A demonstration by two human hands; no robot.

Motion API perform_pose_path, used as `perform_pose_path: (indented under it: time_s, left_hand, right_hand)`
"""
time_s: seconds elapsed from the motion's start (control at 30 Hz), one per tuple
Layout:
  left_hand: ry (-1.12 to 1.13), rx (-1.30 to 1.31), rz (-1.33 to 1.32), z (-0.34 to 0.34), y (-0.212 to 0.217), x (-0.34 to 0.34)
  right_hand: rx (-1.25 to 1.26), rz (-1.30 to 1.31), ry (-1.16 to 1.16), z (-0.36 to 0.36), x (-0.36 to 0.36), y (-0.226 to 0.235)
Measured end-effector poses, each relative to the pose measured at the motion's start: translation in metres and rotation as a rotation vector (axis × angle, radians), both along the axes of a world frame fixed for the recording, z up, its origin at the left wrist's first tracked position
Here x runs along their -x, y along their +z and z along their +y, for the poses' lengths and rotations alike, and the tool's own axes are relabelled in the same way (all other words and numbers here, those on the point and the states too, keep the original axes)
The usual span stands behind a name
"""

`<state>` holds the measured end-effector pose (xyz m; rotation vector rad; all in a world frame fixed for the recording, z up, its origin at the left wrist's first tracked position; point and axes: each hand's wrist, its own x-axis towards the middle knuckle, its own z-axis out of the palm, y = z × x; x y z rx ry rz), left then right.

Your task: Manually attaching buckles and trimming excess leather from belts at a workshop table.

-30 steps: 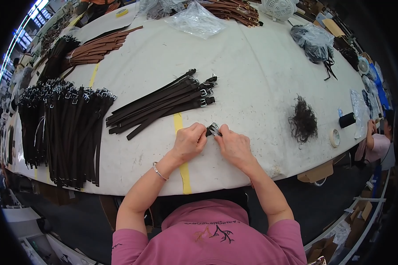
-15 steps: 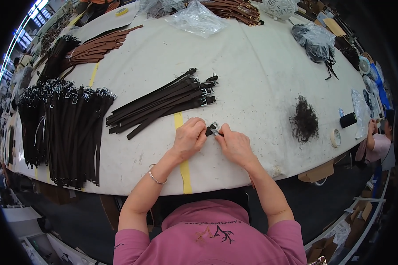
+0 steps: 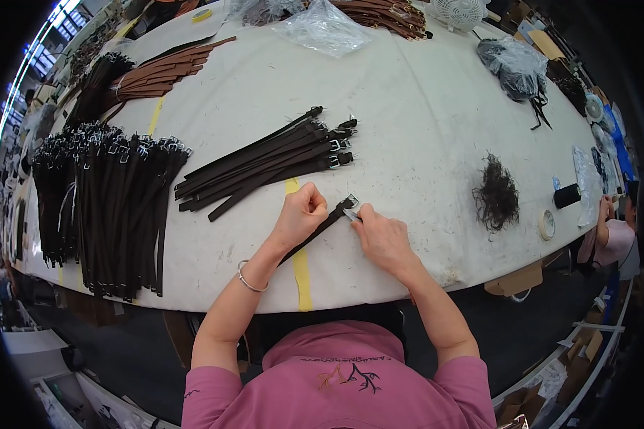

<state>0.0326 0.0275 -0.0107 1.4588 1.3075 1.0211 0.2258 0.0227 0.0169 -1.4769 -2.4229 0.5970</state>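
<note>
A single dark brown belt [image 3: 328,223] lies slantwise on the table in front of me, its silver buckle [image 3: 353,199] at the far end. My left hand [image 3: 302,214] is closed with the fingers curled, over the strap just short of the buckle end; whether it pinches anything is hidden. In my right hand [image 3: 383,239] is a small pointed metal tool [image 3: 350,214], like thread snips, its tip at the belt beside the buckle. Beyond my hands, several similar belts [image 3: 265,161] lie in a loose stack, buckles to the right.
A large bundle of dark buckled belts [image 3: 118,207] covers the left. A heap of dark thread [image 3: 496,193], a tape roll [image 3: 546,224] and a black thread spool [image 3: 567,195] sit at right. Brown straps [image 3: 168,75] and a clear plastic bag [image 3: 323,28] lie farther off.
My left hand has shifted left and drawn back from the buckle end, so more of the strap shows. My right hand stays nearly in place with the metal tool.
</note>
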Motion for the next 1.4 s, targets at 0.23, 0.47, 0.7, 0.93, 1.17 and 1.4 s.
perform_pose_path:
  time_s: [0.23, 0.47, 0.7, 0.93, 1.17, 1.4]
  left_hand:
    - [-0.177, -0.208, 0.379, -0.004, 0.011, -0.002]
    - [-0.263, -0.097, 0.525, -0.011, 0.031, -0.011]
    - [-0.188, -0.370, 0.597, -0.010, 0.012, -0.014]
    - [-0.136, -0.441, 0.592, -0.010, 0.000, -0.016]
    - [-0.100, -0.227, 0.523, -0.006, 0.013, -0.015]
    - [-0.118, -0.214, 0.593, -0.005, 0.012, -0.016]
  right_hand:
    - [-0.040, -0.050, 0.056, -0.001, 0.001, -0.001]
    - [-0.090, -0.060, 0.079, -0.002, 0.002, 0.000]
    - [-0.127, -0.122, 0.110, -0.004, 0.004, 0.001]
    - [-0.076, -0.092, 0.089, -0.002, 0.004, 0.002]
    - [-0.055, -0.104, 0.070, -0.002, 0.007, 0.009]
    - [-0.105, -0.148, 0.052, -0.006, 0.010, 0.006]
